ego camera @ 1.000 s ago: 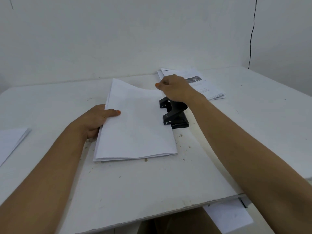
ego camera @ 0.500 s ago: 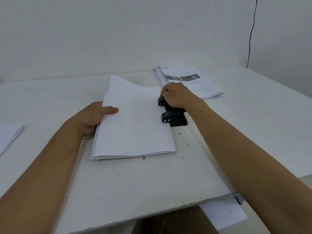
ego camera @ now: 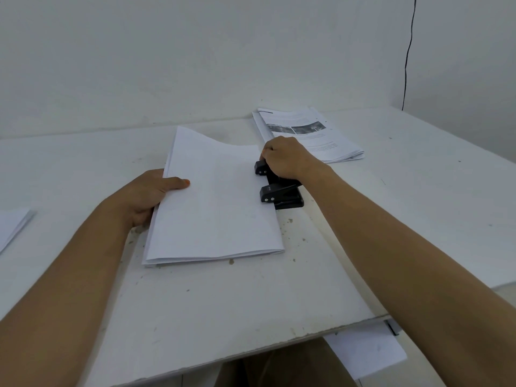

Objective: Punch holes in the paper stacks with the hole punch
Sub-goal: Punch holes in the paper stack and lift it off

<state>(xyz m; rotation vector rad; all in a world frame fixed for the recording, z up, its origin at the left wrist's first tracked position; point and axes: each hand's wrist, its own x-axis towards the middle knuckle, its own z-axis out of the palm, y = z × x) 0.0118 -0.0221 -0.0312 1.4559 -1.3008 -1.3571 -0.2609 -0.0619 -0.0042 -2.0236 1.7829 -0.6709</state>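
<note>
A white paper stack (ego camera: 215,202) lies on the table in front of me, its right edge tucked into the black hole punch (ego camera: 280,194). My left hand (ego camera: 148,194) grips the stack's left edge, thumb on top and fingers underneath. My right hand (ego camera: 284,157) rests closed on top of the punch's lever, covering its middle. The two black punch heads show at the paper's edge.
A printed paper stack (ego camera: 312,132) lies at the back right, just behind my right hand. Another white stack (ego camera: 12,224) pokes in at the left edge. The white table (ego camera: 223,303) ends near me; a loose sheet (ego camera: 368,353) lies below its front edge.
My right hand has come down from above the paper's far corner onto the hole punch lever. The left hand keeps its hold on the stack.
</note>
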